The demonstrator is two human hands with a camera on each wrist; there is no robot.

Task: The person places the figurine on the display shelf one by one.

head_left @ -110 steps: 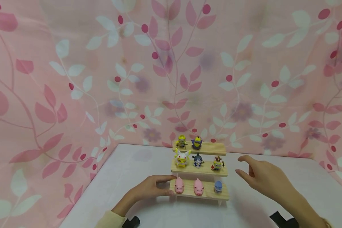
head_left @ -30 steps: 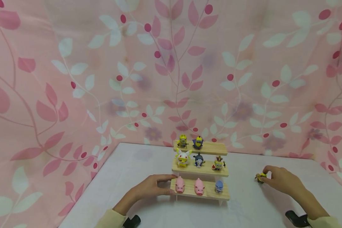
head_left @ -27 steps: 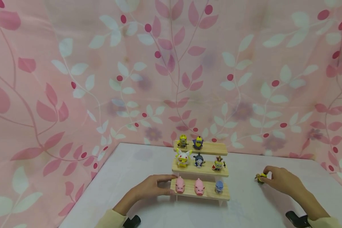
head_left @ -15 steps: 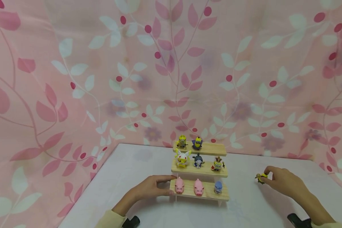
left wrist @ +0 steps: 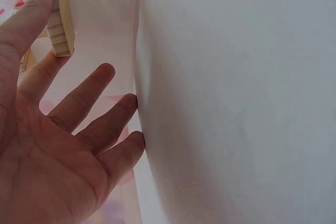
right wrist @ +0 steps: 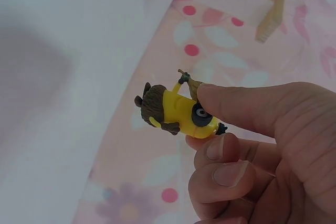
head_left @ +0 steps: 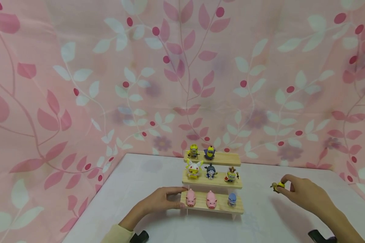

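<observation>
Between its thumb and fingers, my right hand [head_left: 308,194] pinches a small yellow minion figurine [right wrist: 181,109], held sideways above the white table. It has a single goggled eye and a shaggy brown part at one end. My left hand [head_left: 158,202] holds the left end of the bottom board of a three-tier wooden display stand [head_left: 221,204]. In the left wrist view its thumb and index finger sit on either side of the board end [left wrist: 60,32], the other fingers spread. Two pink pigs [head_left: 190,198] and a blue figurine [head_left: 232,199] stand on that board.
On the middle board are a white-and-yellow figurine [head_left: 194,169], a dark-haired figurine [head_left: 211,172] and a minion with a brown hat [head_left: 231,174]. Two minions [head_left: 209,153] stand on the left of the top board. A pink floral cloth [head_left: 182,84] hangs behind the table [head_left: 152,172].
My right hand, earlier bare beside the stand, has moved right, taken hold of the minion figurine and now raised it slightly. The left hand has stayed at the stand.
</observation>
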